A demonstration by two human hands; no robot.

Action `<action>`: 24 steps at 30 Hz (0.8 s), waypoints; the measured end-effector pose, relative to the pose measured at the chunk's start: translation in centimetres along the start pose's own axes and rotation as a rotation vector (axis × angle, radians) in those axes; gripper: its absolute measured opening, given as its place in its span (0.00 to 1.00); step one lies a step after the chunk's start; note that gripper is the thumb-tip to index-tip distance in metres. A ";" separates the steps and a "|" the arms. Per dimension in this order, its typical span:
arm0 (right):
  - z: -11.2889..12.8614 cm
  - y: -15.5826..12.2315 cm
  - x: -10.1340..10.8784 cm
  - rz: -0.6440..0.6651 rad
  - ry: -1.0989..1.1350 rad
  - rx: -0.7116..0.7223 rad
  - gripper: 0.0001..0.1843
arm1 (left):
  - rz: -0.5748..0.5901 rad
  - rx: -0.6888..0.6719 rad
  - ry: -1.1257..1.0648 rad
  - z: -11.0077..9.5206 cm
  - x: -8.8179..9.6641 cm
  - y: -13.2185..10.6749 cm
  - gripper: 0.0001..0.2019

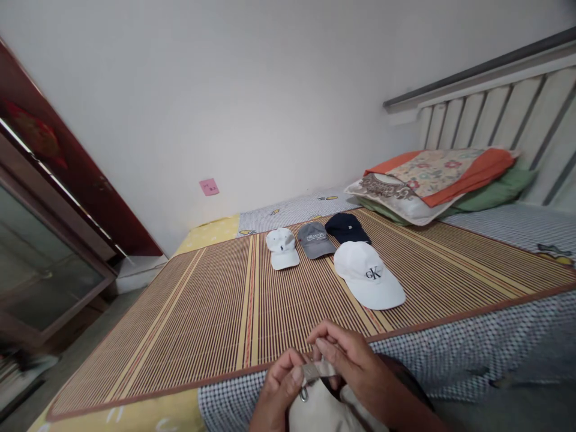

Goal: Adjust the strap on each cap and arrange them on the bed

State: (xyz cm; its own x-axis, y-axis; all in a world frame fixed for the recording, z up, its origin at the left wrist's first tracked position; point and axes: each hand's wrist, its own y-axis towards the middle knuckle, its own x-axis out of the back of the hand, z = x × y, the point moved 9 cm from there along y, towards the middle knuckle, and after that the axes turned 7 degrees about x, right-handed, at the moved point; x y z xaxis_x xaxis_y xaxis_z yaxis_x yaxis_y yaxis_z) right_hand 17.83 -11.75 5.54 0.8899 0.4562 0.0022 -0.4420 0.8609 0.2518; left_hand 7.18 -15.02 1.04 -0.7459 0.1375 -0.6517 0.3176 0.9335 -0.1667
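A beige cap (315,408) is held low at the front edge of the bed, its back strap and small metal buckle facing up. My left hand (281,387) pinches the strap beside the buckle, thumb on top. On the strap's other side, my right hand (346,357) has its fingers closed around the strap end. Beyond them on the mat lie a white cap with CK letters (366,276), a small white cap (282,248), a grey cap (316,240) and a navy cap (347,228). The lower part of the beige cap is cut off by the frame.
A striped bamboo mat (202,312) covers the bed over a checked sheet (495,336). Pillows (405,207) and an orange floral cloth (445,171) are stacked at the right, near a radiator (490,111). A pink note (209,187) is on the wall; a red door (85,162) stands left.
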 end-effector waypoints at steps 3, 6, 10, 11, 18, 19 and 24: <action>-0.6 -0.5 0.0 0.117 0.057 -0.080 0.19 | -0.041 -0.020 0.007 -0.6 0.5 -0.2 0.12; -1.5 -1.0 -0.1 0.178 0.118 -0.112 0.19 | -0.110 -0.012 0.011 -0.7 1.2 -0.2 0.14; -2.7 -1.0 0.4 0.117 0.163 -0.120 0.22 | -0.135 0.000 0.053 -0.4 1.5 -0.1 0.16; -2.7 -1.0 0.5 0.107 0.166 -0.112 0.22 | -0.119 -0.005 0.068 -0.4 1.3 0.0 0.17; -2.7 -1.2 -0.4 0.181 0.310 -0.112 0.23 | -0.038 -0.081 0.168 -1.0 0.5 0.1 0.22; -2.8 -1.2 -0.6 0.187 0.350 -0.121 0.23 | -0.039 -0.093 0.188 -1.2 0.5 0.0 0.22; -3.1 -1.3 -1.2 0.194 0.521 -0.147 0.25 | 0.002 -0.102 0.255 -0.9 1.2 0.1 0.21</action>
State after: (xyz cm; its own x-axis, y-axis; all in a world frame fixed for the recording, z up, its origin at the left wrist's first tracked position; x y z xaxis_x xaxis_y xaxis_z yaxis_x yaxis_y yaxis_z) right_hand 16.95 -12.71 2.23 0.6340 0.6275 -0.4519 -0.6361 0.7555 0.1568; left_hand 5.76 -14.42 0.91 -0.8729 0.2061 -0.4423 0.2679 0.9600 -0.0815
